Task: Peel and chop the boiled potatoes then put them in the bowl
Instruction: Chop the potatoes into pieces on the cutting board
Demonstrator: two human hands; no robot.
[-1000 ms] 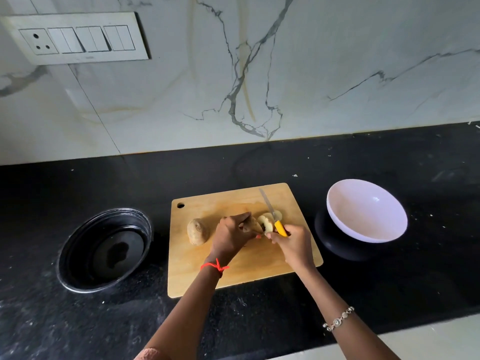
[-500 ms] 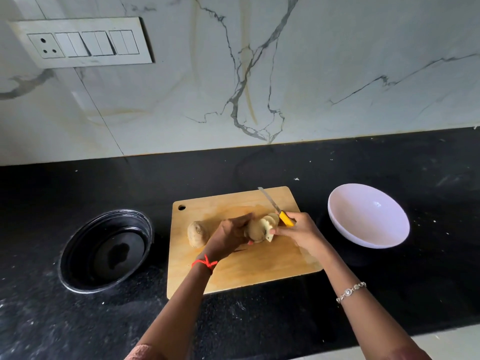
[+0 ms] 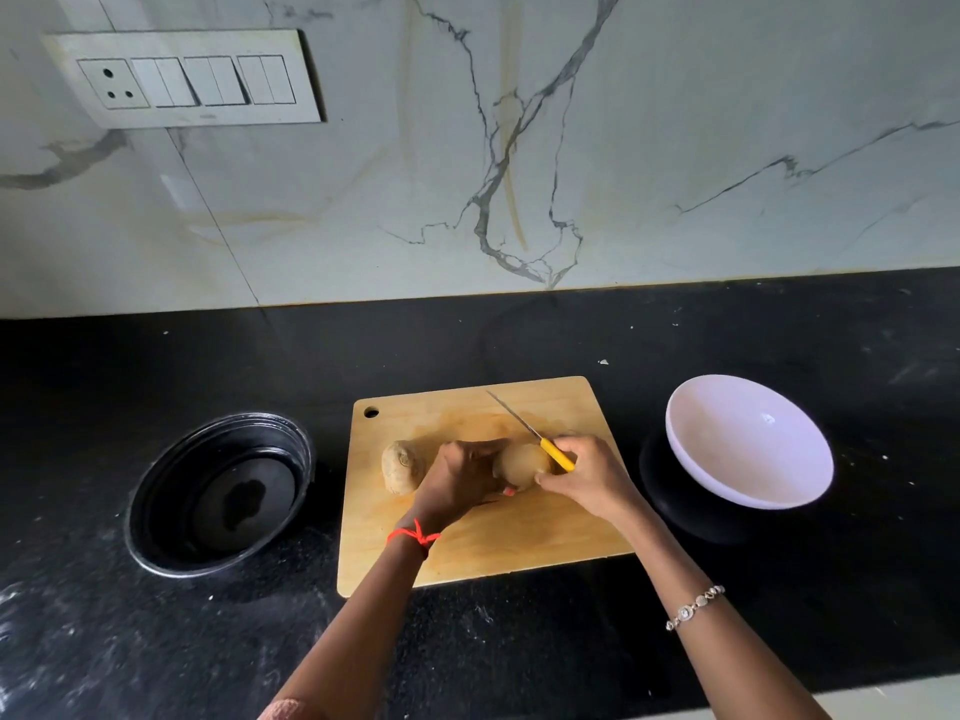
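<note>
The left hand [image 3: 462,480] is wrapping around one potato [image 3: 522,462], steadying it over the middle of the cutting board [image 3: 467,556]. The right hand [image 3: 587,472] is gripping the knife [image 3: 557,453] by its yellow handle, blade angling toward the far edge, probably kept clear for peeling. Another unpeeled potato [image 3: 400,467] is waiting near the board's left edge. The bowl [image 3: 691,454] is sitting on the table [image 3: 519,335] just past the right edge, likely within reach for the pieces.

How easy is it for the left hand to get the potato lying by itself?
Probably easy: the lone potato lies on the board beside the left hand, nothing between them. But that hand grips another potato and must let go first.
</note>
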